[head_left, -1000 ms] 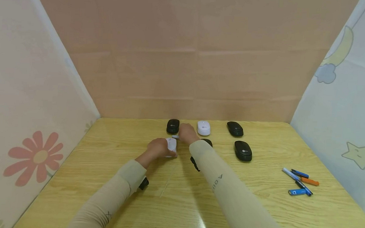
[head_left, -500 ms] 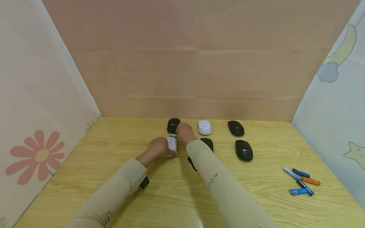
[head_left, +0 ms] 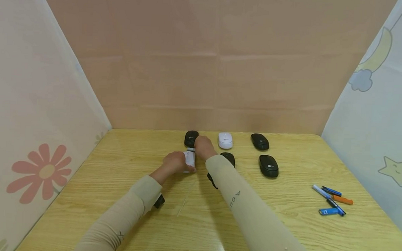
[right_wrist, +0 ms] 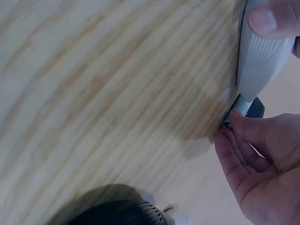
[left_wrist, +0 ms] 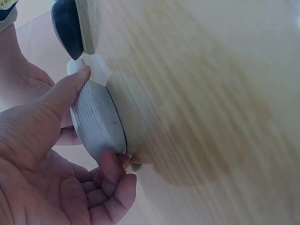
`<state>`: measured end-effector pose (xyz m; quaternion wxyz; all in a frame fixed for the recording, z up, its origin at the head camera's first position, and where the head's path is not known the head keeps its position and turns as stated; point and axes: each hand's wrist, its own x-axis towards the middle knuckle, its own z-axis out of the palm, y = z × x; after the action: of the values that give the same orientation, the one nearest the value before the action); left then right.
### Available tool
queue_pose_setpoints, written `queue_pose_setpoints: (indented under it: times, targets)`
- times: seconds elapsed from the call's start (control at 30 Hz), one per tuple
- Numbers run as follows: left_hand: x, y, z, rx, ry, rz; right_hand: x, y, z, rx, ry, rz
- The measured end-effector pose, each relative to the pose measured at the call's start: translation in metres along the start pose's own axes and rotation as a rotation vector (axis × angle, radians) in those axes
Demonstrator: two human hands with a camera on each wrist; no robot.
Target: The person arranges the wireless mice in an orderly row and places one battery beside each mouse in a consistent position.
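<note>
My left hand (head_left: pixel 174 162) grips a white computer mouse (head_left: pixel 189 162) that rests on the table. In the left wrist view, the thumb (left_wrist: pixel 77 82) lies along one end of that mouse and the fingertips hold its other side. Just beyond it, my right hand (head_left: pixel 204 147) pinches a slim, pale, pen-like stick (head_left: pixel 191 150) between thumb and fingertips. It lies low on the table, in the gap between the white mouse and a black mouse (head_left: pixel 191 139). The right wrist view has the stick (right_wrist: pixel 242 106) close to the white mouse's end; most of it is hidden.
At the back stand another white mouse (head_left: pixel 225 141) and a black mouse (head_left: pixel 259 141). A second black mouse (head_left: pixel 268 166) sits nearer; a third (head_left: pixel 228 158) is partly behind my right sleeve. Several pens (head_left: pixel 321 191) and a blue USB stick (head_left: pixel 328 211) lie at the right.
Over the last second my right hand has shifted slightly left with the pale stick, further into the gap between the mice. The left hand stays on the white mouse.
</note>
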<state>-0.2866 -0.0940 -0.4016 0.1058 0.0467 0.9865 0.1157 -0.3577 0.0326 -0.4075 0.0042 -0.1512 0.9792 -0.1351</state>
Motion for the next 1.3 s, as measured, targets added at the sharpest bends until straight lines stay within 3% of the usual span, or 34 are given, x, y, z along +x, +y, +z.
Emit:
queue_pose_setpoints:
  times: [0.33,1.3]
  targets:
    - [-0.0001,-0.0008,0.0004,-0.007,0.000,-0.002,0.0012,0.0048,0.0051,-0.005,0.038,-0.029]
    - [0.0003,-0.0006,0.0004,0.013,0.011,0.014,0.0013,0.0046,0.0040,-0.013,-0.010,-0.025]
